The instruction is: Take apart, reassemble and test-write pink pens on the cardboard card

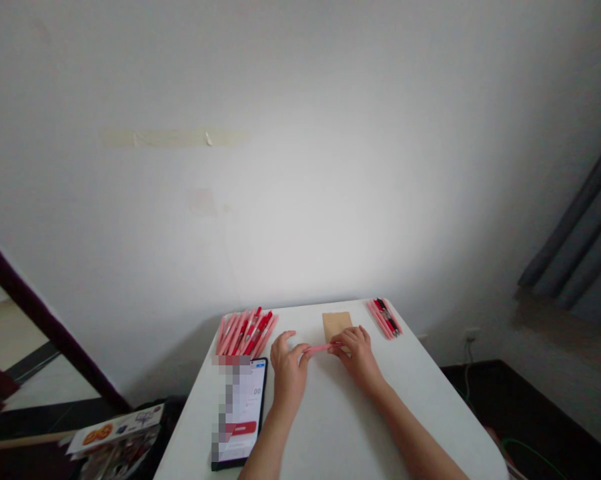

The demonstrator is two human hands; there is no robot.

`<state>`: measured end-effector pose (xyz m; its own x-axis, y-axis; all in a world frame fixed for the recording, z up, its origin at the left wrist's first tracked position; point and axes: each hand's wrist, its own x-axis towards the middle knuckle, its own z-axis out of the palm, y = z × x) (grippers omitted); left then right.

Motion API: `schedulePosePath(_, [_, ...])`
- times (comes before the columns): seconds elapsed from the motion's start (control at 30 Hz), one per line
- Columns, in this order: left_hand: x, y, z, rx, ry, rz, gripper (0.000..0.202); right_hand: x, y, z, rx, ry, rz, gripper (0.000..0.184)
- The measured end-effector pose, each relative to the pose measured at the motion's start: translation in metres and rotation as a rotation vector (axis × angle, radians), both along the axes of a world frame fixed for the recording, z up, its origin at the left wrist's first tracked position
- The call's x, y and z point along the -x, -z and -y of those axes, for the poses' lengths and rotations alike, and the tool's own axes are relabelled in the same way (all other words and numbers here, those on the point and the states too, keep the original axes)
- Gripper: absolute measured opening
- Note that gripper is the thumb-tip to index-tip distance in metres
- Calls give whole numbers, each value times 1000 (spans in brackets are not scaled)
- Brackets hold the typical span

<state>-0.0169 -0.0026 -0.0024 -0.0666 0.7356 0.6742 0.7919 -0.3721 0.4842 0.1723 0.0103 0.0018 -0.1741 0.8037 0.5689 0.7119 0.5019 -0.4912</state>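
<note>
A slim pink pen lies level between my two hands, above the white table. At its left end, the thumb and fingertips of my left hand pinch it. The other end is pinched by my right hand, whose fingers cover that tip. Just behind my right hand is a flat brown paper piece, partly hidden by the fingers. To the left lies a pile of pink and red pens. A smaller row of pink, red and black pens sits at the far right corner.
A phone with a lit screen rests on the white table, left of my left forearm. The table's far edge meets a plain wall. On the floor side at left stands a box or bag of mixed items. A grey curtain hangs at right.
</note>
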Motion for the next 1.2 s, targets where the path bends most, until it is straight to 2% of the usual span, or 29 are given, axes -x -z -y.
schedulePosePath(0.23, [2,2,-2,-14,-10,-20,9,-1,-1,0,21,-1,6,19])
schedulePosePath(0.43, [2,2,-1,-11,-5,-39,9,-1,1,-1,27,7,50,35])
schedulePosePath(0.6, [1,1,-1,-8,-14,-13,8,-1,-1,1,-28,28,55,21])
schedulePosePath(0.83, [-1,-1,0,12,-5,29,11,-2,-3,1,-49,66,63,13])
schedulePosePath(1.2, [-1,-5,2,-15,-11,5,11,2,-3,2,-10,33,168,16])
